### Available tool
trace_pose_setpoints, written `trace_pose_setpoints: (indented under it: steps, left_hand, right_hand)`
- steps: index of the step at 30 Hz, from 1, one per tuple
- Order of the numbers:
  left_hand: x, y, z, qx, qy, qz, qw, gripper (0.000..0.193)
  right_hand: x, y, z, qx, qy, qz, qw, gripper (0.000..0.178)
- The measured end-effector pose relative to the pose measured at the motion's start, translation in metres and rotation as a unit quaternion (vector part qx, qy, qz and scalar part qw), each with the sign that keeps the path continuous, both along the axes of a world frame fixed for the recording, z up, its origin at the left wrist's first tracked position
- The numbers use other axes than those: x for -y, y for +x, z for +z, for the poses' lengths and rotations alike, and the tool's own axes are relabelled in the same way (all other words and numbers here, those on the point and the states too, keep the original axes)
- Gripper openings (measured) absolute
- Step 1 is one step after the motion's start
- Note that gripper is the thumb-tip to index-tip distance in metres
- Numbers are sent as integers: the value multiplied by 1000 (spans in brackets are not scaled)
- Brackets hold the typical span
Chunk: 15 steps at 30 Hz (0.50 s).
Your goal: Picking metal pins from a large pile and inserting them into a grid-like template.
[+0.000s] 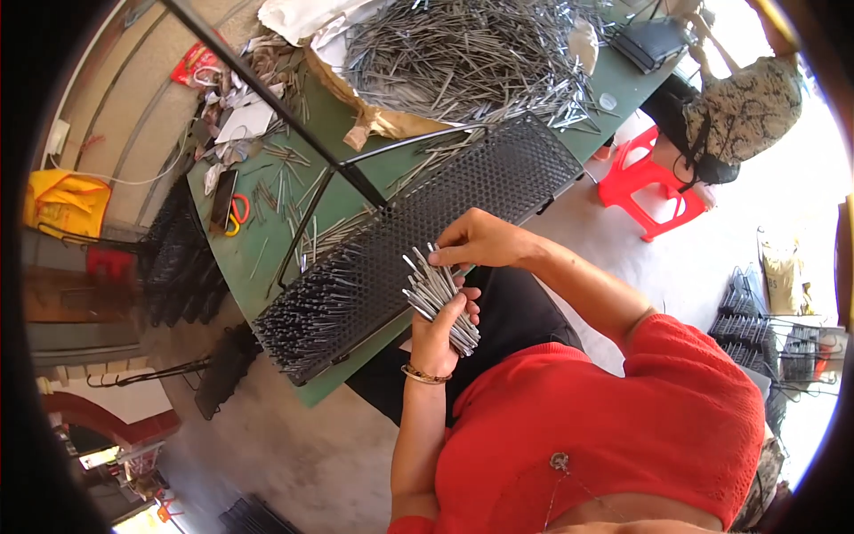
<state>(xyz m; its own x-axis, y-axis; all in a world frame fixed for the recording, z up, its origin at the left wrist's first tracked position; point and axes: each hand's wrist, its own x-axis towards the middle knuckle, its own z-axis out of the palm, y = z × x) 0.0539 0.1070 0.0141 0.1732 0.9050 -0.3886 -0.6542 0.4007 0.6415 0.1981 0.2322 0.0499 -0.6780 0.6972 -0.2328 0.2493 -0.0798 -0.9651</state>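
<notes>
My left hand (436, 336) grips a bundle of thin grey metal rods (438, 292), their ends fanning up toward the table. My right hand (476, 240) pinches one rod at the top of that bundle, fingertips closed on it. Both hands hover just over the near edge of a long black perforated tray (498, 173) lying on the green table (258, 258). The tray's left part (311, 311) is filled with rods standing upright in its holes; its right part shows bare holes.
A big heap of loose rods (463, 58) lies on paper at the table's far side. A thin black frame bar (267, 98) crosses the table. Another person (738, 111) sits beyond by a red plastic stool (640, 182). Stacked black trays (182, 258) stand left.
</notes>
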Motion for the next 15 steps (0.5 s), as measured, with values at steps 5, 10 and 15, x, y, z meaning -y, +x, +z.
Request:
trace_pose_setpoints:
  steps: [5, 10, 15]
  left_hand:
    - [3, -9, -3, 10, -25, 24, 999, 30]
    - [5, -20, -9, 18, -45, 18, 999, 28]
    - [8, -19, -14, 21, -76, 35, 996, 24]
  right_hand:
    - [0, -18, -5, -17, -69, -1, 997, 29]
    - [-20, -32, -4, -51, 29, -61, 996, 27]
    - [-44, -62, -2, -153, 179, -178, 955, 21]
